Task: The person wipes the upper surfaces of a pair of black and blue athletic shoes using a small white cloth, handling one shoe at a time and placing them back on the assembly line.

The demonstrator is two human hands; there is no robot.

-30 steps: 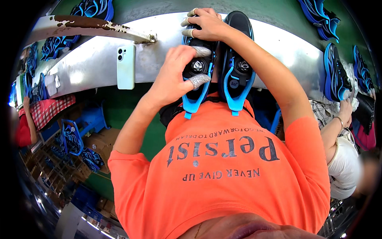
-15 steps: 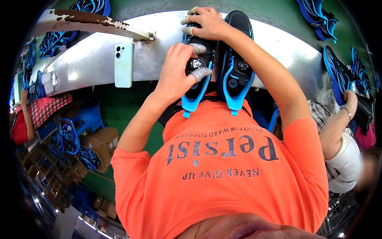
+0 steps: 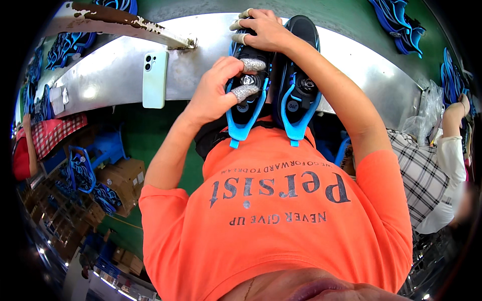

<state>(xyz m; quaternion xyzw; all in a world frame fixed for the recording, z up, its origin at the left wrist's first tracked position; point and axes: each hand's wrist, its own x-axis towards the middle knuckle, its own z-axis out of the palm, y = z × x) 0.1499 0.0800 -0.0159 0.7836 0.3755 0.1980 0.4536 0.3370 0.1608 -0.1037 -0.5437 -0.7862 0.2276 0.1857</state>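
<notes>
Our left hand [image 3: 216,93] now pinches the round dial on the left shoe [image 3: 246,100] with taped thumb and forefinger, where earlier it lay flatter over it. Our right hand [image 3: 263,30] sits slightly further over the toe. At the right edge, a co-worker's arm [image 3: 454,145] is raised higher.

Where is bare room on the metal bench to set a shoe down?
Free: shiny metal bench left of the pale green phone, and right of the black-and-blue shoes. Crowded: centre, where left hand and right hand grip them.

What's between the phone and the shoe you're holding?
In the head view, only bare metal table lies between the phone and the left shoe; the left hand reaches over beside it.
</notes>
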